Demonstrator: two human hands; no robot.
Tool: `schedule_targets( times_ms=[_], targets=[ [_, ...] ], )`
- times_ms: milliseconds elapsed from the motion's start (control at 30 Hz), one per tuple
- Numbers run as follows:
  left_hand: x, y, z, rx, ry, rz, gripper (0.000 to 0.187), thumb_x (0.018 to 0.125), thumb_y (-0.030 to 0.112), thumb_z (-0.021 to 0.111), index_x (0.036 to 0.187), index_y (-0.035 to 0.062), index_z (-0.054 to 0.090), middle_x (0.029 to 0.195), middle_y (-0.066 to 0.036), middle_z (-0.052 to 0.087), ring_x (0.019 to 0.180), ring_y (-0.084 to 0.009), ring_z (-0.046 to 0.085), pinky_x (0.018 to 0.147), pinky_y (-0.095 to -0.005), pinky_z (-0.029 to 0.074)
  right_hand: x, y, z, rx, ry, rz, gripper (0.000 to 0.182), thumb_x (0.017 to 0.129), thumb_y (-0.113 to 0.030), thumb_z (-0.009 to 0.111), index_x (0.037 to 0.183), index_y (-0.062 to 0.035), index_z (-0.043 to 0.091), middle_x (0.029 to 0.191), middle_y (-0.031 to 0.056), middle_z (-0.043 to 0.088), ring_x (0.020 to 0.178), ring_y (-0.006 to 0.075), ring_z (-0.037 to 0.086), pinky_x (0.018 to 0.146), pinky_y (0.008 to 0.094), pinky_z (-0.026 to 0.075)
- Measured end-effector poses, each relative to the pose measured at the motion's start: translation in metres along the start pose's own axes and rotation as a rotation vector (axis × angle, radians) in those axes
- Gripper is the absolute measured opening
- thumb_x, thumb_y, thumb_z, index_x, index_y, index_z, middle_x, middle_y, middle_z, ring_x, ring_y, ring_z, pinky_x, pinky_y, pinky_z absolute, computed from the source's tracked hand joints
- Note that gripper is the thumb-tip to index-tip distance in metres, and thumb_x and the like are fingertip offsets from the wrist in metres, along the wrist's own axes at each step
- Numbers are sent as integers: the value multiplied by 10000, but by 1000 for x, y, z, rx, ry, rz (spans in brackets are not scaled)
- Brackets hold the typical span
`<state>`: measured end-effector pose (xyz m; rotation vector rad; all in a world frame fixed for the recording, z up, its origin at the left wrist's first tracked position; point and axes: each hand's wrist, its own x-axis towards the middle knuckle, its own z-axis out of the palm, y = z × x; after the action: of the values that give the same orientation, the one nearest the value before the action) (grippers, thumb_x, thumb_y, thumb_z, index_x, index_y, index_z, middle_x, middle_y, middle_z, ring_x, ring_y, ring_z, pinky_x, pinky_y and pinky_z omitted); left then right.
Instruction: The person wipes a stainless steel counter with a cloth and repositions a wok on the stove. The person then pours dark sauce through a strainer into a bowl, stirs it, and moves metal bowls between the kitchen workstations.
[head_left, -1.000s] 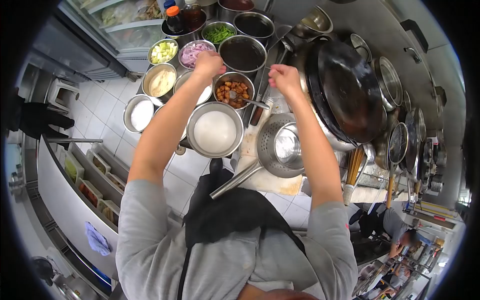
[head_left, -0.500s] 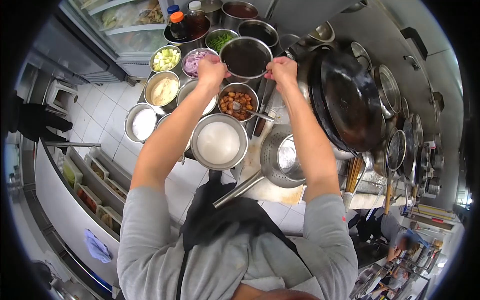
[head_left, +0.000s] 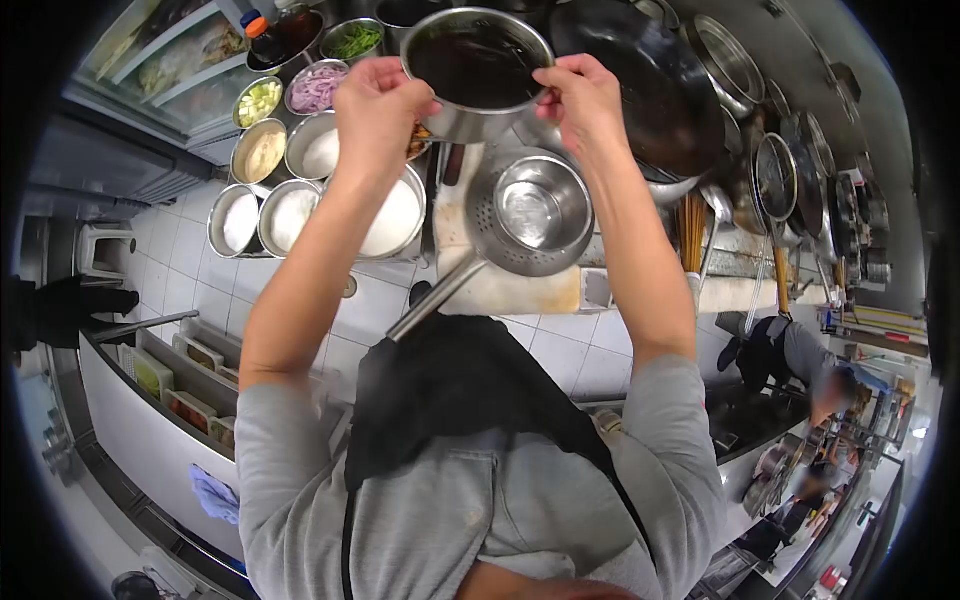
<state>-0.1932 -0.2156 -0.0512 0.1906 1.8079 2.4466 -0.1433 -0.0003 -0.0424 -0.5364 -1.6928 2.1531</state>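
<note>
Between my two hands is a steel pot of dark liquid (head_left: 476, 62), raised above the counter. My left hand (head_left: 382, 98) pinches its left rim, and my right hand (head_left: 582, 92) grips the rim on the right. Behind my left forearm are steel pots of white powder or liquid, one of them (head_left: 392, 215) partly covered by the arm. A steel bowl (head_left: 540, 205) rests in a perforated strainer (head_left: 482, 228) below the held pot. To the right of the pot lies a large black wok (head_left: 650, 90).
Pots of purple onion (head_left: 318, 88), chopped green herbs (head_left: 352, 42) and pale green cubes (head_left: 259, 103) stand at the upper left. Wooden sticks (head_left: 691, 232) and ladles are at the right. An open drawer (head_left: 160, 385) is at lower left. Another person (head_left: 785, 360) is at the far right.
The held pot is nearer and larger in view, shifted from above the other pots toward the wok. The camera view has turned, moving the ingredient pots left and up.
</note>
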Motion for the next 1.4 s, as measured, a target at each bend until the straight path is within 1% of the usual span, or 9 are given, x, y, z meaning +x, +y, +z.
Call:
schedule_targets(
  times_ms=[100, 433, 467, 767, 900, 1000, 1100, 1133, 1400],
  targets=[
    [-44, -17, 28, -50, -34, -92, 340, 810, -90, 645, 1137, -88, 553, 977, -144, 676, 792, -202, 677, 683, -317, 588, -32, -12, -44, 3, 51, -24, 204, 755, 81, 701, 847, -24, 553, 655, 75, 596, 477, 150, 571, 385, 300, 483],
    [-150, -60, 94, -320, -156, -363, 300, 832, -16, 632, 1106, -78, 527, 954, -135, 641, 774, -205, 662, 716, -343, 583, -99, -31, -160, -67, 131, 6, 204, 748, 78, 685, 891, -12, 571, 667, 77, 600, 443, 137, 533, 364, 274, 426],
    [-155, -62, 97, -298, -178, -358, 199, 901, 0, 550, 1096, -39, 549, 929, -114, 658, 815, -222, 681, 783, -381, 576, -102, -31, -165, -53, 146, 11, 199, 749, 78, 681, 890, -10, 574, 665, 77, 599, 438, 135, 526, 362, 273, 421],
    [-154, -77, 95, -427, -330, -387, 222, 892, -24, 535, 1110, -68, 538, 966, -151, 670, 828, -224, 682, 759, -357, 595, -108, -27, -186, -19, 218, -14, 184, 746, 76, 678, 871, -30, 594, 650, 65, 601, 425, 120, 499, 347, 247, 373],
    [-144, -89, 80, -421, -423, -383, 387, 874, -12, 537, 1257, -69, 531, 1088, -175, 657, 874, -248, 686, 819, -365, 583, -105, -21, -190, -5, 254, -22, 193, 740, 73, 684, 874, -38, 601, 648, 54, 608, 436, 107, 500, 346, 244, 368],
    [-126, -149, 54, 477, 157, -16, 496, 841, 16, 621, 1321, -53, 518, 1116, -164, 636, 863, -243, 676, 837, -355, 575, -101, -25, -174, -121, 235, -26, 192, 726, 71, 689, 863, -25, 595, 635, 46, 594, 415, 104, 493, 341, 240, 365],
    [-116, -184, 44, 485, 52, -252, 579, 793, 30, 699, 1338, -44, 517, 1096, -144, 616, 848, -235, 665, 778, -343, 586, -97, -25, -158, -296, 233, -35, 180, 717, 67, 689, 851, -4, 593, 630, 53, 589, 403, 102, 491, 340, 237, 367],
    [-114, -191, 42, 427, -17, -345, 555, 785, -21, 691, 1316, -44, 529, 1011, -122, 616, 814, -226, 664, 663, -334, 597, -95, -25, -154, -357, 234, -42, 176, 715, 66, 689, 847, 4, 592, 629, 56, 588, 399, 102, 490, 339, 237, 368],
    [-111, -167, 40, 205, -115, -421, 486, 838, -127, 625, 1302, -6, 540, 922, -111, 612, 734, -198, 668, 547, -329, 624, -79, -38, -142, -640, 211, -82, 142, 708, 38, 679, 830, 35, 606, 654, 78, 615, 410, 105, 499, 350, 252, 358]
  ],
)
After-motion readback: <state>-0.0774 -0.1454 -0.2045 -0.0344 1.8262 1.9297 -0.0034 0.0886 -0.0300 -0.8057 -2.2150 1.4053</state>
